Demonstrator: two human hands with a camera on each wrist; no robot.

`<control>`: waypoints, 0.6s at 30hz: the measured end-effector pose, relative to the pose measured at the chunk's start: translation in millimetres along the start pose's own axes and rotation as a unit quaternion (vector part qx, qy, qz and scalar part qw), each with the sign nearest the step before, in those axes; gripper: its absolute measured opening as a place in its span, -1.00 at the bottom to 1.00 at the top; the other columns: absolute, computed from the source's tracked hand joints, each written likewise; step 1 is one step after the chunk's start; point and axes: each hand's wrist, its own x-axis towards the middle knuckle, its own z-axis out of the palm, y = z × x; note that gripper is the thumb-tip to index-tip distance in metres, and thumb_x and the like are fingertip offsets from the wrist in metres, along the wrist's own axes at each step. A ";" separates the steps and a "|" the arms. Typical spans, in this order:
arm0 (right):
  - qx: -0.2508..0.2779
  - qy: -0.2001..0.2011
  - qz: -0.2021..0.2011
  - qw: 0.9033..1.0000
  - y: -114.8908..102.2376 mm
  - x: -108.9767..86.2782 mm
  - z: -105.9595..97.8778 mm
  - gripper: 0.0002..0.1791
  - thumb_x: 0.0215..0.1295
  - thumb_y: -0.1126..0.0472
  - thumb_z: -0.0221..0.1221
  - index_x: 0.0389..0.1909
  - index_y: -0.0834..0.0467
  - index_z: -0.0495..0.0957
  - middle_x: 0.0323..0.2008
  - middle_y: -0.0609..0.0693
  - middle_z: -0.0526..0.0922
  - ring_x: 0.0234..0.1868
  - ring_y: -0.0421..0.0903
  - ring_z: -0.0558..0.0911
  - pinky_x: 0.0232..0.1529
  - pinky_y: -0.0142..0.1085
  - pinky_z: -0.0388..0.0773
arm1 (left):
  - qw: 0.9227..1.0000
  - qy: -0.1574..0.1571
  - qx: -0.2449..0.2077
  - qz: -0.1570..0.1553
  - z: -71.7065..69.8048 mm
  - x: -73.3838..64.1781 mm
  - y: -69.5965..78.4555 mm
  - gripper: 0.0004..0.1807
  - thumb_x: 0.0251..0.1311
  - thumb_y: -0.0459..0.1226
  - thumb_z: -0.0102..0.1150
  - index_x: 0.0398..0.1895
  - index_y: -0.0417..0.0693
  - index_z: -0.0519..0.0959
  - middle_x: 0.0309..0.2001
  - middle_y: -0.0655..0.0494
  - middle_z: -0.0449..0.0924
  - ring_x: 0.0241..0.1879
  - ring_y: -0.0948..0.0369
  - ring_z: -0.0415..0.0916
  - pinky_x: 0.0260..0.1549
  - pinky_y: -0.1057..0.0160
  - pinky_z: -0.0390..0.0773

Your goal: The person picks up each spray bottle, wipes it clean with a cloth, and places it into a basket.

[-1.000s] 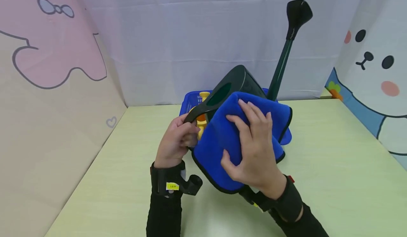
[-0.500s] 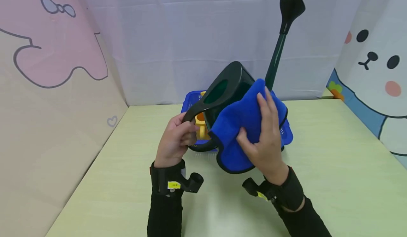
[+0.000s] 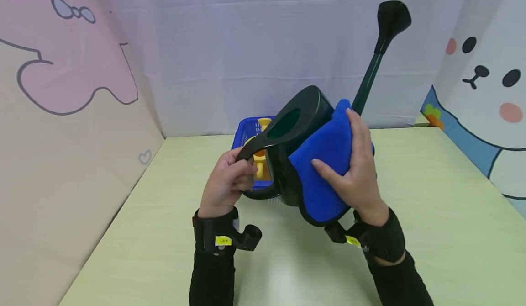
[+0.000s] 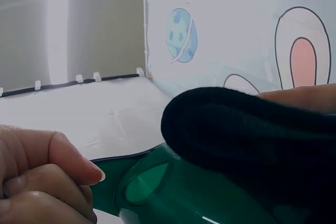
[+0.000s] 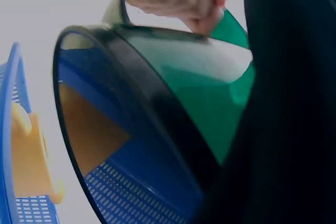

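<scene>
A dark green watering can is held tilted above the table, its long spout rising to the upper right and ending in a black rose. My left hand grips the can's looped black handle. With thumb spread from fingers, my right hand holds a blue cloth with black edging against the can's side. The cloth hides part of the can's body and the spout's base. In the right wrist view, the can's glossy round base shows, with dark fabric covering the right side.
Behind the can, a blue perforated basket stands on the pale table, holding yellow and orange pieces. A white curtain hangs along the table's back edge. Printed cartoon panels stand on both sides.
My right hand has slid the cloth rightward across the can's side, uncovering more of its body near the handle. The can has rocked slightly; my left hand keeps its grip.
</scene>
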 end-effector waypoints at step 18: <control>-0.142 0.123 -0.148 0.971 -22.5 -19.5 44.8 -0.13 0.07 -0.27 0.10 0.23 0.26 0.18 0.25 0.29 0.17 0.30 0.21 0.17 0.27 0.14 0.13 | 1.000 0.018 0.006 -0.020 5.6 0.2 -0.4 -0.85 0.07 -0.46 -0.17 -0.40 -0.06 0.38 -0.72 0.25 0.17 -0.80 0.36 0.09 -0.75 0.40 -0.01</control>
